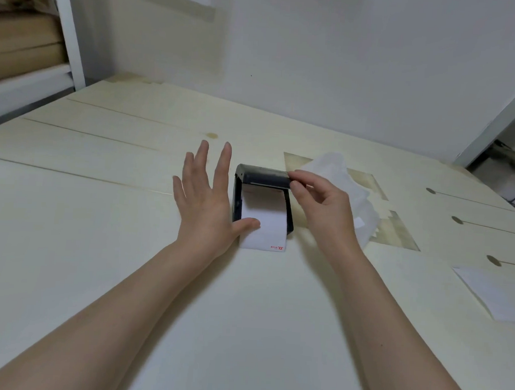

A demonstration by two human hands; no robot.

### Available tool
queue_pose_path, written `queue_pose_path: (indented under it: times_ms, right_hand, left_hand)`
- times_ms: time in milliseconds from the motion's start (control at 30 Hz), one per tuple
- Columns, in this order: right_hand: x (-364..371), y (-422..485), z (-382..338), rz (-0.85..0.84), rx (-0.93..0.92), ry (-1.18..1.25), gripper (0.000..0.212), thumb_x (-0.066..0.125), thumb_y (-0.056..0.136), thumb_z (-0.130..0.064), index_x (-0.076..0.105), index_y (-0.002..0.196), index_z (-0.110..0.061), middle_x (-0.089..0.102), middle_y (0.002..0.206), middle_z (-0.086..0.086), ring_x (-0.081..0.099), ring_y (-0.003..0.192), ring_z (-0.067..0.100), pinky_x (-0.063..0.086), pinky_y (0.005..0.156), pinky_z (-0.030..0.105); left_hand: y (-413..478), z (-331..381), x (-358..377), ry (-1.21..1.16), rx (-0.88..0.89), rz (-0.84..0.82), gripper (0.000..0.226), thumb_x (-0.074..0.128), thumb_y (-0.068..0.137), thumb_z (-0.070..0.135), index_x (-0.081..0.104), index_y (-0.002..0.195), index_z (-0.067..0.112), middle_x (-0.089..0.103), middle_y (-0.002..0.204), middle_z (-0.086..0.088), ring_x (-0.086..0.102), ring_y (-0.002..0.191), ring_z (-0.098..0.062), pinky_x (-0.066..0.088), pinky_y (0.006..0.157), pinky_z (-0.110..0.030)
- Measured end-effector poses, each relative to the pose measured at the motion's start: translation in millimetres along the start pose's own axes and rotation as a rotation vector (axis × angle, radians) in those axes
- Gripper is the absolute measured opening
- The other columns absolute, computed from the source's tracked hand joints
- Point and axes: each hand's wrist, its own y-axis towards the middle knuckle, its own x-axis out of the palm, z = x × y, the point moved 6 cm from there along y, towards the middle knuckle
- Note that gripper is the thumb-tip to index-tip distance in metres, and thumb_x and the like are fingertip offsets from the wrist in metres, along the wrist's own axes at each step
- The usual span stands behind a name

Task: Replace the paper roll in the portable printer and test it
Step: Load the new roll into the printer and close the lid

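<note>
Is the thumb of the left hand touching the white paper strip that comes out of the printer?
Touching. In the head view, the left hand lays its thumb flat on the paper strip; no gap shows.

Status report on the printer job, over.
Left hand open, thumb pinning the paper strip. Right hand fingers pinching the raised printer lid. Printer open, paper fed out. Crumpled wrapper behind, not blocking.

Pale plank table [98, 246], plain white wall [346, 65] — white shelving frame [69, 33] left
</note>
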Motion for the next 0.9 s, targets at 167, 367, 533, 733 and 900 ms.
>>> queue_pose_path:
  times_ms: [167, 367, 533, 733, 900]
  right_hand:
    - [-1, -15, 14, -0.023, -0.044, -0.048, 0.021, 0.066, 0.090, -0.014, 0.075, 0.100, -0.030, 0.062, 0.125, -0.015, 0.059, 0.117, 0.003, 0.046, 0.085, 0.008]
    - [0, -24, 25, -0.017, -0.133, -0.205, 0.024, 0.066, 0.089, -0.008, 0.075, 0.110, -0.018, 0.061, 0.126, -0.009, 0.049, 0.111, -0.019, 0.043, 0.077, 0.001]
    - [2, -22, 30, -0.018, -0.155, -0.248, 0.024, 0.064, 0.090, -0.006, 0.075, 0.109, -0.016, 0.058, 0.123, -0.008, 0.047, 0.107, -0.024, 0.042, 0.078, 0.000]
    - [5, -24, 32, -0.021, -0.171, -0.252, 0.023, 0.062, 0.092, -0.004, 0.075, 0.110, -0.011, 0.056, 0.124, -0.007, 0.048, 0.104, -0.025, 0.043, 0.078, 0.000]
    - [6, -28, 29, -0.028, -0.120, -0.247, 0.022, 0.062, 0.092, -0.005, 0.074, 0.109, -0.012, 0.055, 0.124, -0.009, 0.054, 0.106, -0.014, 0.044, 0.081, 0.001]
  left_hand:
    - [-1, 3, -1, 0.045, 0.074, 0.035, 0.129, 0.083, 0.055, 0.060, 0.006, 0.155, 0.032, 0.000, 0.163, -0.009, -0.003, 0.150, -0.038, 0.010, 0.113, -0.066]
    - [-4, 17, -7, 0.183, 0.364, 0.106, 0.080, 0.084, 0.052, 0.060, 0.061, 0.126, 0.041, 0.024, 0.161, -0.005, 0.010, 0.149, -0.039, 0.009, 0.110, -0.071]
    - [-6, 17, -5, 0.200, 0.414, 0.079, 0.057, 0.085, 0.051, 0.057, 0.074, 0.104, 0.039, 0.037, 0.156, 0.001, 0.017, 0.149, -0.035, 0.007, 0.112, -0.069]
    - [-10, 13, 1, 0.119, 0.296, -0.067, 0.061, 0.079, 0.065, 0.056, 0.067, 0.121, 0.038, 0.050, 0.147, 0.014, 0.021, 0.150, -0.022, 0.002, 0.118, -0.059]
    - [-17, 14, 5, 0.061, 0.193, -0.080, 0.048, 0.066, 0.082, 0.054, 0.063, 0.127, 0.038, 0.046, 0.148, 0.018, 0.037, 0.142, -0.015, 0.019, 0.118, -0.045]
